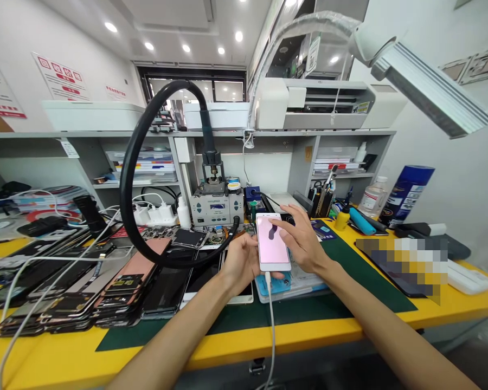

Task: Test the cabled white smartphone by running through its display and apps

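A white smartphone (pixel 271 250) with a lit pink screen is held over the workbench. My left hand (pixel 242 257) grips it from the left and underneath. My right hand (pixel 303 238) is over the phone's right side, fingers bent and apart, one fingertip at the upper screen. A dark blotch shows on the pink there; whether it is a shadow or part of the display, I cannot tell. From the phone's lower end a white cable (pixel 270 314) runs down past the bench edge. Under the hands lies a light-blue item (pixel 264 287) on the green mat (pixel 350 281).
Stacked phone parts (pixel 122 292) crowd the left side. A soldering or hot-air station (pixel 217 208) with a looping black hose (pixel 126 179) stands behind. At the right are a blue spray can (pixel 406 195), a clear bottle (pixel 373 197) and an overhead lamp (pixel 431 81).
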### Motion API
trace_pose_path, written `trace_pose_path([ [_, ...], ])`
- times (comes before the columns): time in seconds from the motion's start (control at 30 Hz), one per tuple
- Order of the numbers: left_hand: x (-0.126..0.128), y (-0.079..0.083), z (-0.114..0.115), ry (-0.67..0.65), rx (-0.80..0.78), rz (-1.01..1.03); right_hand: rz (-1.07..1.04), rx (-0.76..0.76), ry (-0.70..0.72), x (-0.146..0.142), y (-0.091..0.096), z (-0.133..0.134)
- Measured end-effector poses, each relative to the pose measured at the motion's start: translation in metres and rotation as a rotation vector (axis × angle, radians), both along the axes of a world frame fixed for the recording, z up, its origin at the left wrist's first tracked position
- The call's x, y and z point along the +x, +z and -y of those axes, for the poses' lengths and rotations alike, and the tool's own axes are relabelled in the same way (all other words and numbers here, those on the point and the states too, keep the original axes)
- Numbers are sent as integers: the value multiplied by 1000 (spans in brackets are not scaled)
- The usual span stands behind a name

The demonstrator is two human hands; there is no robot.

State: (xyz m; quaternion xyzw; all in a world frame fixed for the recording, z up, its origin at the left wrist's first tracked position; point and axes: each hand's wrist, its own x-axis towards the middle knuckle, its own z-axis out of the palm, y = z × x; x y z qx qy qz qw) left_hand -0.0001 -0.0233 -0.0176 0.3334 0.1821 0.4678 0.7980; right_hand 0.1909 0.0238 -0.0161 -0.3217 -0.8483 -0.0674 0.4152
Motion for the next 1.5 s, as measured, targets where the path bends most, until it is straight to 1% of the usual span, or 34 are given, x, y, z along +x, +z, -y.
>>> trace_pose_path([
  [0.23, -1, -2, -2, -15, 20, -13, 19, -30, -2, -2, 1, 3],
  [0.5, -1, -2, 0, -38, 26, 19, -12, -24, 52, -5, 5, 10],
  [0.73, 0, 1, 1, -12, -1, 18, -92, 6, 76, -4, 5, 8],
  [1.0, -2, -1, -3, 13, -5, 81, -144, 33, 105, -1, 4, 6],
  [1.23, -2, 1, -2, 47, -42, 102, -185, 66, 156, -1, 6, 9],
  [1.37, -2, 2, -1, 46, -43, 121, -170, 53, 198, 0, 4, 9],
  [1.5, -1, 3, -1, 59, -52, 88, -125, 47, 248, -2, 3, 12],
])
